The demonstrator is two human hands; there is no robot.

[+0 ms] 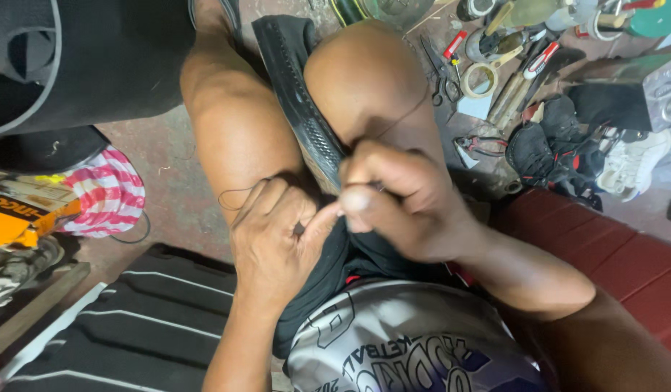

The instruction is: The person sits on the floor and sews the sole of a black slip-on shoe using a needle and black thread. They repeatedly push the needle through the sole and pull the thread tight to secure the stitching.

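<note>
Both hands, left hand and right hand, pinch the black ribbed shoe sole.

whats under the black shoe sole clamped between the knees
Under the black shoe sole, only the two knees pinching it and dark shorts show. Its lower end is covered by the left hand and right hand.

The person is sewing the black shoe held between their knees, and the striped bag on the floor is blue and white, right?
Almost right. The head view shows the black shoe clamped between the knees, with the left hand and right hand working a thin dark thread at it. But the striped bag on the floor is pink and white, not blue and white.
</note>
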